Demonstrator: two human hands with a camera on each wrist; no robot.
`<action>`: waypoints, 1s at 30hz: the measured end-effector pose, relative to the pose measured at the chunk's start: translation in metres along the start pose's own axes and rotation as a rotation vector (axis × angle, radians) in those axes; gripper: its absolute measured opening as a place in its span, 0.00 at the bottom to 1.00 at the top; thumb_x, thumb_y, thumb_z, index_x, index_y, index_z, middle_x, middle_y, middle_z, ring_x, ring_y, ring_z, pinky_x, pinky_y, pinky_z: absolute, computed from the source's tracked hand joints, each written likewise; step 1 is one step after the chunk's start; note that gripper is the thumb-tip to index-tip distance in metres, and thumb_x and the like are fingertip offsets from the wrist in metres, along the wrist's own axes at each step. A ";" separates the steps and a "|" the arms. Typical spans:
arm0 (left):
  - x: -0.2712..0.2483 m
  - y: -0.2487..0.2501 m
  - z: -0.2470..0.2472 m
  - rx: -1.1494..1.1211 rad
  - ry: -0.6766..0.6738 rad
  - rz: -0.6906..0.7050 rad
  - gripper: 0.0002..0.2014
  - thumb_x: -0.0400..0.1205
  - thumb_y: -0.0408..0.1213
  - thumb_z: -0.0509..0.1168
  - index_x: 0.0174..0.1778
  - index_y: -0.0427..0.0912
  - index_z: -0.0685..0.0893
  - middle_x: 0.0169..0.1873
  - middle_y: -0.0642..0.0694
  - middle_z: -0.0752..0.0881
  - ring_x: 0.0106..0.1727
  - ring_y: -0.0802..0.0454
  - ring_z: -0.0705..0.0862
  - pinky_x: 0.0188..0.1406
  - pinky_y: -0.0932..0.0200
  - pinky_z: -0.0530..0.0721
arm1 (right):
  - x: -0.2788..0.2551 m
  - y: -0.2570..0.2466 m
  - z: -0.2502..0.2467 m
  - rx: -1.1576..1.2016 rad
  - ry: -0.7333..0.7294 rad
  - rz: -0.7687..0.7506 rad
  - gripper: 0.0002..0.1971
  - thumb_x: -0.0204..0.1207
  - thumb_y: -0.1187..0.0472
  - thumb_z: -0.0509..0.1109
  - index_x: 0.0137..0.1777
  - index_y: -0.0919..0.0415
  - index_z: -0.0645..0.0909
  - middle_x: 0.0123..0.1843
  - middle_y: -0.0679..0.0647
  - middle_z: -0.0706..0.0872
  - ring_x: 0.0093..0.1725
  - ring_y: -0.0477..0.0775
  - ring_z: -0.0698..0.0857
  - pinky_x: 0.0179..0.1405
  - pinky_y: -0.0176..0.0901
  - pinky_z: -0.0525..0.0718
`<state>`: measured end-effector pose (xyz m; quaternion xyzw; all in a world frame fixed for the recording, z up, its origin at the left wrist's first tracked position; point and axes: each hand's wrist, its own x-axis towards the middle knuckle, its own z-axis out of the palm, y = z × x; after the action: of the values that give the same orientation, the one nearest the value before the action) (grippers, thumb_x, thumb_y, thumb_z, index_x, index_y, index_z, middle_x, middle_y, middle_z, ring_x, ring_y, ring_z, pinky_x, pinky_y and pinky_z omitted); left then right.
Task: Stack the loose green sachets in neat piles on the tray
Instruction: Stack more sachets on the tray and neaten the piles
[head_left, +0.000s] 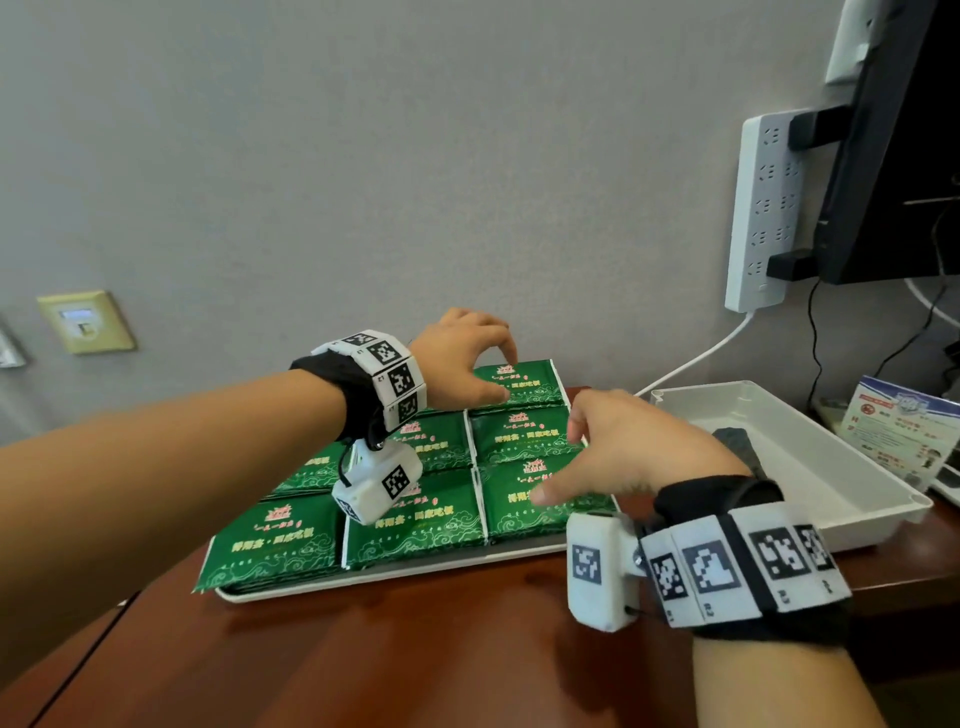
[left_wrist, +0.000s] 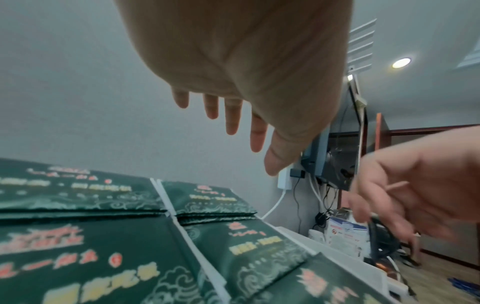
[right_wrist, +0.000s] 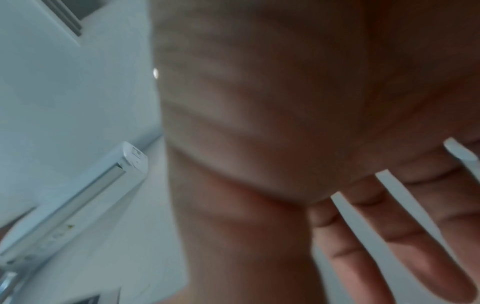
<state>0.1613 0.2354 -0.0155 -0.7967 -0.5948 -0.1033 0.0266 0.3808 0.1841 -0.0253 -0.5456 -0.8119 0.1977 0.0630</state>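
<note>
Several piles of green sachets lie in a grid on a flat white tray. The front-left pile overhangs the tray's left edge. My left hand arches over the back-right pile, fingers spread and holding nothing. In the left wrist view its fingers hang straight above the sachets without touching. My right hand hovers over the right column, fingers extended, its thumb low over the front-right pile. The right wrist view shows only its bare fingers.
A deep white bin with a dark object inside stands right of the tray on the wooden table. A leaflet, a wall power strip and a monitor are at the far right.
</note>
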 end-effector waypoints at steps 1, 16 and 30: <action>-0.010 0.003 -0.006 -0.001 0.023 0.006 0.20 0.77 0.49 0.73 0.64 0.53 0.82 0.77 0.47 0.73 0.79 0.45 0.64 0.79 0.44 0.65 | -0.005 -0.005 -0.003 0.028 0.022 -0.039 0.31 0.59 0.35 0.85 0.55 0.49 0.77 0.56 0.46 0.77 0.51 0.47 0.80 0.50 0.49 0.82; -0.282 0.023 0.004 -0.230 -0.522 -0.287 0.15 0.74 0.56 0.77 0.52 0.56 0.85 0.44 0.61 0.88 0.44 0.65 0.86 0.47 0.61 0.84 | -0.123 -0.097 0.112 -0.186 -0.436 -0.313 0.39 0.58 0.37 0.86 0.67 0.46 0.74 0.58 0.44 0.81 0.56 0.49 0.82 0.59 0.55 0.84; -0.348 -0.003 0.013 -0.079 -0.662 -0.446 0.36 0.67 0.66 0.78 0.63 0.45 0.81 0.58 0.51 0.85 0.55 0.49 0.84 0.53 0.53 0.83 | -0.136 -0.113 0.130 -0.269 -0.478 -0.028 0.23 0.63 0.49 0.87 0.50 0.65 0.87 0.43 0.50 0.88 0.43 0.52 0.85 0.40 0.46 0.80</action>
<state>0.0658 -0.0901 -0.0963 -0.6388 -0.7251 0.1331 -0.2202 0.2958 -0.0092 -0.0845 -0.4756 -0.8302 0.2104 -0.2006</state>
